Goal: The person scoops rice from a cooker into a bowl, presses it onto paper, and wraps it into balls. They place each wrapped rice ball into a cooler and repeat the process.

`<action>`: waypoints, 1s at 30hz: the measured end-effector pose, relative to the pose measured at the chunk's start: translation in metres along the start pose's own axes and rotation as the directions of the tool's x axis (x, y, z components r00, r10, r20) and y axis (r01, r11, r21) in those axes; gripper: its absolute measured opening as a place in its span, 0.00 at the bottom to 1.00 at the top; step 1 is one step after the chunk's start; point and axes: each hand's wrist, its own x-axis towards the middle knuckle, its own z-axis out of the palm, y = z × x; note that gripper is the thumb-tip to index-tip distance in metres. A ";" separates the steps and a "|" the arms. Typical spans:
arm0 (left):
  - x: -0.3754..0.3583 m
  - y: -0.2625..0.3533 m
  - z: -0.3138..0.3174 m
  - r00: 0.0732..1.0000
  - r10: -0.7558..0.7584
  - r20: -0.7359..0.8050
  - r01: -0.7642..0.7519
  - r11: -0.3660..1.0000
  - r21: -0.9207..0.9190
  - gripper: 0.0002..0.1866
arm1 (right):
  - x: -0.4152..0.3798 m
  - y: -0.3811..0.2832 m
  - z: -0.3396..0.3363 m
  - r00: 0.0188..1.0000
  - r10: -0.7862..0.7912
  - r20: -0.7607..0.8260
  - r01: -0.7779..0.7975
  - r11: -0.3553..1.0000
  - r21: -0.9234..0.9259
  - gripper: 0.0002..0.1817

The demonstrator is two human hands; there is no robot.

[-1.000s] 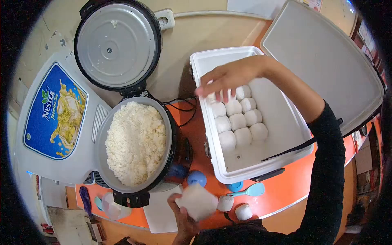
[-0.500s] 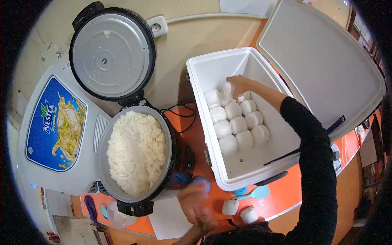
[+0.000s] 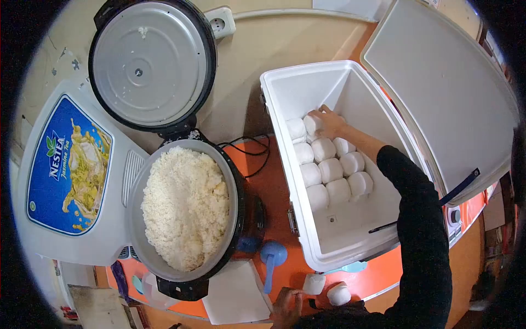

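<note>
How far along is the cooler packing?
Done: rows of white bundles sit in the cooler. In hand: the right hand touches one near the far end. Remaining, likely: two bundles outside on the orange table, and possibly the rice heaped in the cooker.

Single head-worn camera, positioned close above the near side of the orange counter [image 3: 381, 274], faces forward and steeply down, framing the open cooker [image 3: 239, 203] at left and the white box [image 3: 304, 233] right of centre, with dark curved vignetting at the frame's sides.
</note>
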 end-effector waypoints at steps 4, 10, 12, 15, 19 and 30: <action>-0.024 -0.006 -0.007 0.995 -0.073 0.064 0.070 0.997 0.036 0.18 | 0.002 -0.017 0.018 0.967 -0.233 -0.102 0.192 0.932 -0.307 0.43; -0.059 -0.017 -0.014 0.971 -0.181 0.156 0.170 0.982 0.082 0.19 | 0.007 -0.053 0.049 0.944 -0.257 -0.205 0.233 0.963 -0.134 0.33; -0.070 -0.019 -0.017 0.958 -0.217 0.188 0.201 0.975 0.098 0.19 | 0.014 -0.049 0.043 0.962 -0.242 -0.127 0.229 0.967 -0.112 0.35; -0.083 -0.023 -0.014 0.938 -0.258 0.232 0.238 0.965 0.110 0.19 | 0.005 -0.045 0.041 0.949 -0.285 -0.136 0.272 0.957 -0.104 0.34; -0.099 -0.030 -0.016 0.900 -0.317 0.300 0.286 0.947 0.144 0.20 | -0.007 -0.029 0.021 0.853 -0.284 -0.438 0.214 0.955 -0.203 0.31; -0.132 -0.040 -0.010 0.798 -0.460 0.390 0.343 0.878 0.334 0.24 | -0.005 -0.003 0.048 0.932 0.089 -0.353 -0.093 0.996 0.006 0.24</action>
